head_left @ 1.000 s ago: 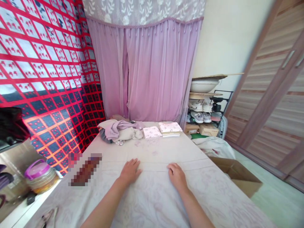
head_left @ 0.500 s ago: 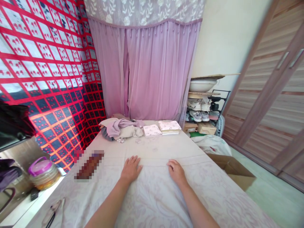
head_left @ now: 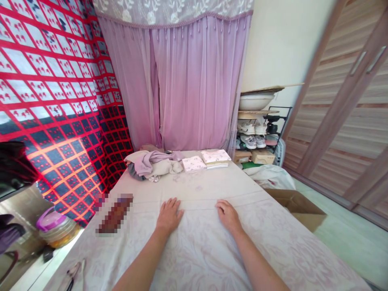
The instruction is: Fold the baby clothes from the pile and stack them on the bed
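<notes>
Both hands barely shifted since the earlier frame; view drifted slightly. Left hand [head_left: 168, 215] flat, palm down, fingers spread and empty on pale pink patterned bedspread [head_left: 197, 250]. Right hand [head_left: 228, 215] at 3 o'clock, fingers loosely curled onto the cloth, holding nothing. Blurred-out brown object [head_left: 114, 214] at 9 o'clock, unreadable.

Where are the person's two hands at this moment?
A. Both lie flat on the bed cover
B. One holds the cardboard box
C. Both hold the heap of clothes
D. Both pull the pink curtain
A: the left hand and right hand rest palm-down on the pale bed cover, far from the heap of clothes.
</notes>
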The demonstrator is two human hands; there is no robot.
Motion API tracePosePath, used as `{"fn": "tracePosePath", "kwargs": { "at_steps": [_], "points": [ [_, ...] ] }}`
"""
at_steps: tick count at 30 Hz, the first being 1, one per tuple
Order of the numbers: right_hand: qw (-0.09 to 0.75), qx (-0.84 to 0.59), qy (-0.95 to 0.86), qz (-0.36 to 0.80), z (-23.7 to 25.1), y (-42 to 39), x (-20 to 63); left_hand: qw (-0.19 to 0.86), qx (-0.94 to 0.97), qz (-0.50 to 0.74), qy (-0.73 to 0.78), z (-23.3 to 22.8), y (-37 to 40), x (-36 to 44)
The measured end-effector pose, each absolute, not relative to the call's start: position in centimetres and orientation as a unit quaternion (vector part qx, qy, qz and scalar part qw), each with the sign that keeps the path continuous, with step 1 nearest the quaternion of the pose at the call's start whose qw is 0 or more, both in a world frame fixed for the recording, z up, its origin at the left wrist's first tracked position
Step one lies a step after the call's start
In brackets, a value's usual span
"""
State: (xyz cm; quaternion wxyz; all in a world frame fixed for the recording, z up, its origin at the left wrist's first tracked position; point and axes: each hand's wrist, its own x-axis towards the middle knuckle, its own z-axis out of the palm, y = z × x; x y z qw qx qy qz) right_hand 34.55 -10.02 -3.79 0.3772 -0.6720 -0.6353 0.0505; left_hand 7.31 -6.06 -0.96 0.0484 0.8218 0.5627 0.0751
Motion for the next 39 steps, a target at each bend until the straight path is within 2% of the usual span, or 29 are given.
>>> {"fn": "tracePosePath", "kwargs": {
  "at_steps": [17,23,28,39],
  "points": [
    [0.379,-0.659,-0.647,0.059,-6.4,-9.8,35.9,0.09,0.819,0.084,0.56,-1.8,-6.4,7.0],
    [0.346,-0.669,-0.644,0.134,-4.2,-7.1,36.1,0.122,0.811,0.069,0.568,-1.1,-6.9,7.2],
    [0.385,-0.652,-0.629,0.176,-2.5,-3.4,33.2,0.112,0.815,0.064,0.565,-1.3,-7.0,7.1],
    [0.49,-0.6,-0.603,0.189,-4.3,-3.6,32.1,-0.016,0.845,0.078,0.529,-3.0,-6.7,6.3]
  ]
}}
